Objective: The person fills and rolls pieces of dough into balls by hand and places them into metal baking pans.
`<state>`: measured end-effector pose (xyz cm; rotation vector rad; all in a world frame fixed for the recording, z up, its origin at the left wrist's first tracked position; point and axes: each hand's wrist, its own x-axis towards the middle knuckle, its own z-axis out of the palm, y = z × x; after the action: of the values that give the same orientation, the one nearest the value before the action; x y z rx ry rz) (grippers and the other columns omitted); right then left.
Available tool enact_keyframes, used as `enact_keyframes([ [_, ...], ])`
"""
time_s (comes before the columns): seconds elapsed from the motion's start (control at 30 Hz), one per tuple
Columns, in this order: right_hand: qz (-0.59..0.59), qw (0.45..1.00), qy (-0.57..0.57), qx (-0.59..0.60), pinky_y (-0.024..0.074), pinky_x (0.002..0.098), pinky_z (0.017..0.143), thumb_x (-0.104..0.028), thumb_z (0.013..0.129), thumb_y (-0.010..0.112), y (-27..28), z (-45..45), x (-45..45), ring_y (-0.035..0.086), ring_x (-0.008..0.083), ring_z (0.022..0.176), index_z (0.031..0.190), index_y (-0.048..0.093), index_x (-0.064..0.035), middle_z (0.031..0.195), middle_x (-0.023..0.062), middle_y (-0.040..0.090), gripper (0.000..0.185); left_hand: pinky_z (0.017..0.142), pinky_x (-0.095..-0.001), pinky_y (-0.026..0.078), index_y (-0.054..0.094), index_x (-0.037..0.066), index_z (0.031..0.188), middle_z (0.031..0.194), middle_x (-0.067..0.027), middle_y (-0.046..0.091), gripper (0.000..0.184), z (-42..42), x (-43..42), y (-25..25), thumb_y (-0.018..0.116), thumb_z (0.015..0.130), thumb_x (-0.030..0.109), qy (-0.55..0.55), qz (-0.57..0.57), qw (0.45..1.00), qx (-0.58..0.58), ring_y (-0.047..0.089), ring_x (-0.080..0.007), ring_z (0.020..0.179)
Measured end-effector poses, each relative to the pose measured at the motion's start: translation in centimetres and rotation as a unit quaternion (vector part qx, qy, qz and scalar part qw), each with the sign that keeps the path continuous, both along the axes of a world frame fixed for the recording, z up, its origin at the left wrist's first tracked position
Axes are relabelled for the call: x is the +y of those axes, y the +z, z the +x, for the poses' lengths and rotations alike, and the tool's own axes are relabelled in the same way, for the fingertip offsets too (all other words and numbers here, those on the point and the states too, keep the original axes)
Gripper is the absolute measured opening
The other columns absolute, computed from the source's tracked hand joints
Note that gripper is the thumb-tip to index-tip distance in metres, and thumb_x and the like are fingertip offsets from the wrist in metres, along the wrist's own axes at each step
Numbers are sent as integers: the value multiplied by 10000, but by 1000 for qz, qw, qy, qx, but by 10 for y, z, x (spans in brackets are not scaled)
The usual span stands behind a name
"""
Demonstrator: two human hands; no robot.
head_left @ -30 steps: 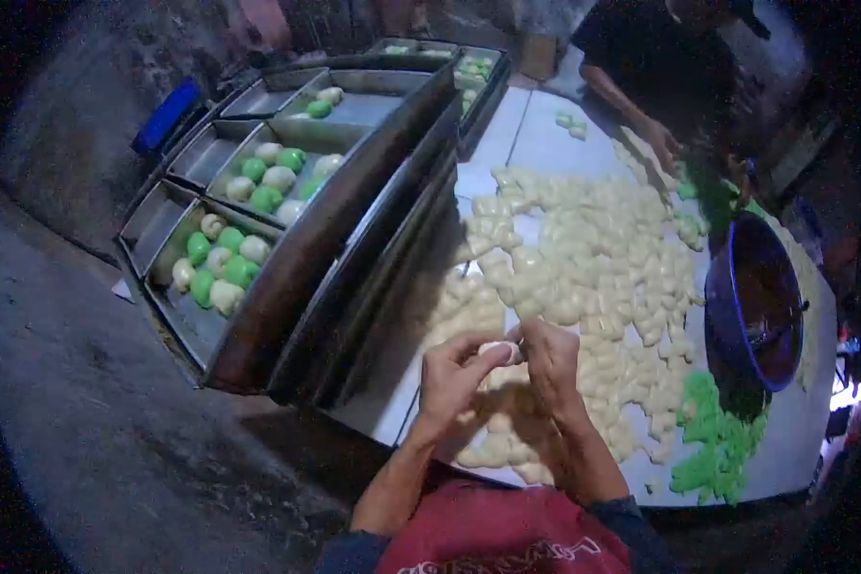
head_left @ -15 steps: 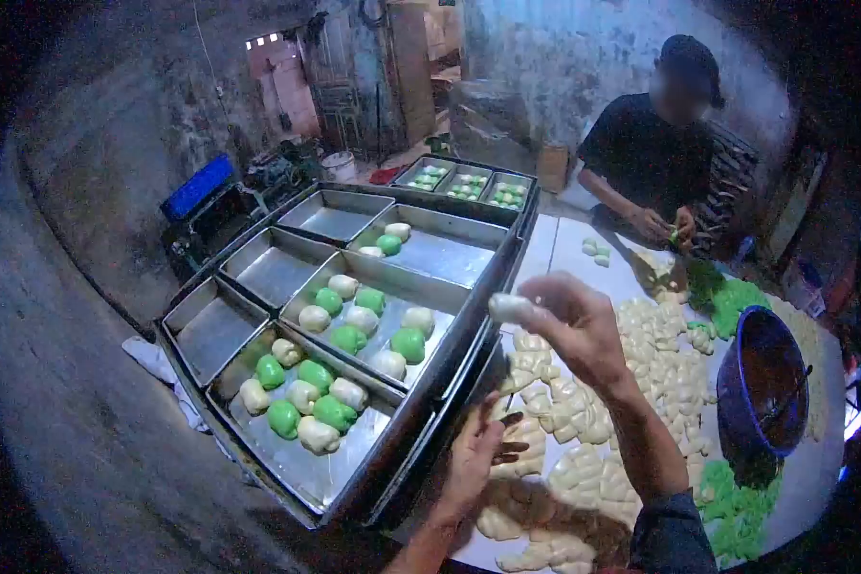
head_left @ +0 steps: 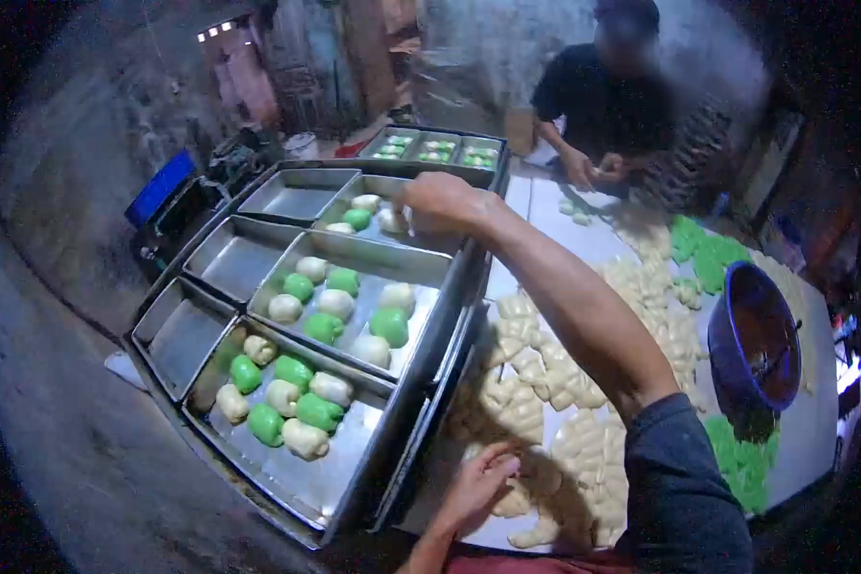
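Observation:
My right hand reaches over the upper right compartment of the metal tray, its fingers round a white dough ball that rests beside white and green balls. Low over the table, my left hand has its fingers apart with nothing in them, above flat pale dough pieces. Nearer compartments hold several more white and green balls, among them a green ball.
A blue basin with a dark filling stands on the right of the white table, between green dough pieces. Another person works across the table. A second tray lies behind the first.
My right hand has moved left from above the table into the tray's upper right compartment with the white ball. My left hand stays low by the tray's right side. The view has shifted.

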<state>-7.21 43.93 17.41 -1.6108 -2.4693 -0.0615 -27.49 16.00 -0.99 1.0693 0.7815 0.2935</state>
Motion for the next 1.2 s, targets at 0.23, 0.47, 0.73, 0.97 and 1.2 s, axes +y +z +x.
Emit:
enact_keyframes([
  [0.23, 64, 996, 15, 54, 513, 474, 734, -252, 762, 591, -8, -10, 17, 653, 378, 780, 965, 666, -60, 820, 201, 665, 289, 810, -240, 487, 484, -29, 1280, 1094, -71, 618, 391, 10, -9, -3, 578, 935, 129, -37, 10, 999, -1, 585, -110, 964],
  [0.47, -32, 997, -23, 60, 529, 430, 713, -207, 711, 625, 10, -26, -11, 667, 350, 827, 909, 708, -57, 891, 182, 680, 261, 761, -240, 495, 558, -1, 1176, 1034, -57, 630, 276, 3, -29, -24, 566, 929, 123, -6, 9, 1000, -4, 588, -103, 903],
  [0.73, 282, 892, 48, 351, 509, 409, 616, -231, 750, 595, -17, -25, -50, 635, 295, 728, 826, 655, -132, 774, 120, 639, 139, 660, -239, 488, 596, 21, 1153, 982, -46, 643, 293, 8, -40, -6, 612, 914, 189, 47, 36, 997, 51, 606, -110, 794],
  [0.97, 318, 869, -151, 348, 474, 371, 544, -195, 842, 630, -110, 51, -387, 589, 241, 626, 863, 619, -65, 696, 79, 558, 133, 616, -203, 468, 511, -17, 1253, 1015, -103, 671, 378, 46, -72, -18, 581, 937, 178, -128, 84, 986, 69, 607, -105, 762],
  [1.2, 236, 590, -695, 337, 524, 372, 705, -157, 843, 619, -231, 112, -683, 662, 300, 809, 1016, 649, -44, 926, 146, 673, 209, 752, -266, 483, 505, -42, 1266, 1007, -136, 655, 415, 164, -145, 2, 580, 921, 177, -274, 131, 947, 106, 607, -156, 912],
])
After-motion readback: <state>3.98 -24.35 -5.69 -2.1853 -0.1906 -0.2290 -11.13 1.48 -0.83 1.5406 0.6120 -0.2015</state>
